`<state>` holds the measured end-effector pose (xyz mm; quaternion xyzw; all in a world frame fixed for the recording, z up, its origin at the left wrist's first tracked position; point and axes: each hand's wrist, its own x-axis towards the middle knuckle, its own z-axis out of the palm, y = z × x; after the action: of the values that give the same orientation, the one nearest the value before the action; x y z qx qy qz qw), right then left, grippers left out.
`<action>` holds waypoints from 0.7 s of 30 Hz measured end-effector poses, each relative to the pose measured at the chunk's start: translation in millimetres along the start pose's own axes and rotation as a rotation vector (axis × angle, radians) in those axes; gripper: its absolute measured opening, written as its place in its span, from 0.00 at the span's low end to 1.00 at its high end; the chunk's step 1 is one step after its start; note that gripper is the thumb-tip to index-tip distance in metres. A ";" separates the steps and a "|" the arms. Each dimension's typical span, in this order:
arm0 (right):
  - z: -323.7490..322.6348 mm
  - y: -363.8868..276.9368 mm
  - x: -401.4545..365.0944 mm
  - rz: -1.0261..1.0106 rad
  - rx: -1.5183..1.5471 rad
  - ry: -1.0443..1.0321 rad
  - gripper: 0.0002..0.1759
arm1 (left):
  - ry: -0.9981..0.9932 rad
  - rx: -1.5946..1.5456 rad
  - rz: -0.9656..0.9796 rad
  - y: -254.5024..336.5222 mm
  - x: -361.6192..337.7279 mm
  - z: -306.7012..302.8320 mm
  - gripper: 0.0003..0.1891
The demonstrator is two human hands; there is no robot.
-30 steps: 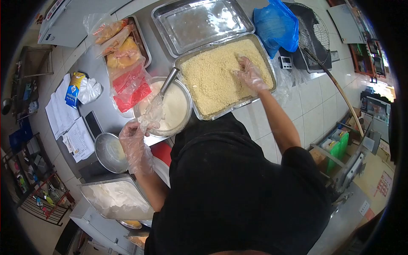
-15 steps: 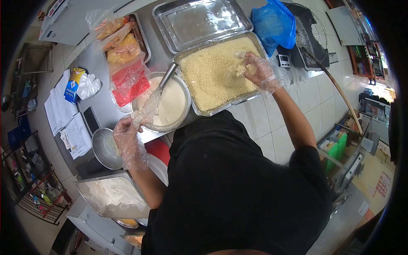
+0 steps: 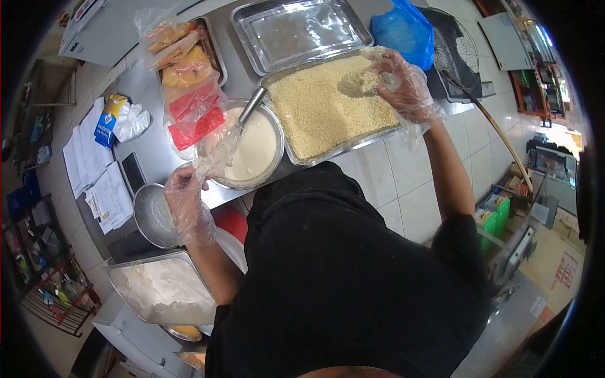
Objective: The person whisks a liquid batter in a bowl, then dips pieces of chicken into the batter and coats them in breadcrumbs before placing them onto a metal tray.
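Note:
My left hand (image 3: 189,205), in a clear plastic glove, hangs over the near-left rim of a metal bowl (image 3: 277,160) of pale batter (image 3: 255,151). Its fingers are loosely bent and apart, whitish at the tips, with no object visible in them. A whisk (image 3: 255,104) leans in that bowl, its wires close to the glove's tips. My right hand (image 3: 406,88), also gloved, is over the right end of a metal tray (image 3: 334,156) of yellowish breadcrumbs (image 3: 315,107). Thumb and fingers are spread in a curve, crumbs stuck to the fingertips; a shadowed clump of crumbs lies beside them.
Behind the crumbs lies another metal tray (image 3: 302,34). A blue plastic bag (image 3: 403,34) is at the back right. Bagged food (image 3: 186,66) and a red packet (image 3: 198,129) lie left of the batter. A smaller bowl (image 3: 154,217) and a tray of white powder (image 3: 161,290) are nearer.
My right hand has shifted up and right, toward the tray's far right corner, and its fingers have spread. My left hand stays nearly in place. The view has moved slightly.

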<state>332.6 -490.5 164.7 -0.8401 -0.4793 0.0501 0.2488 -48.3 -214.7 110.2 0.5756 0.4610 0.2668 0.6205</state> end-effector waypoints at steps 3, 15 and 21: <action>9.7 4.5 3.8 0.043 0.023 -0.067 0.39 | -0.008 -0.025 0.023 -1.9 -2.2 -3.1 0.05; 34.8 4.1 111.2 -0.123 0.151 -0.067 0.37 | 0.102 -0.096 0.009 -4.4 -16.0 2.2 0.05; 97.8 22.0 222.1 -0.237 0.102 -0.177 0.35 | 0.197 -0.106 -0.035 7.7 -26.5 17.4 0.04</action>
<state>437.1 -279.0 103.5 -0.7562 -0.5920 0.1188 0.2521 -42.9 -244.2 123.1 0.5047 0.5150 0.3351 0.6064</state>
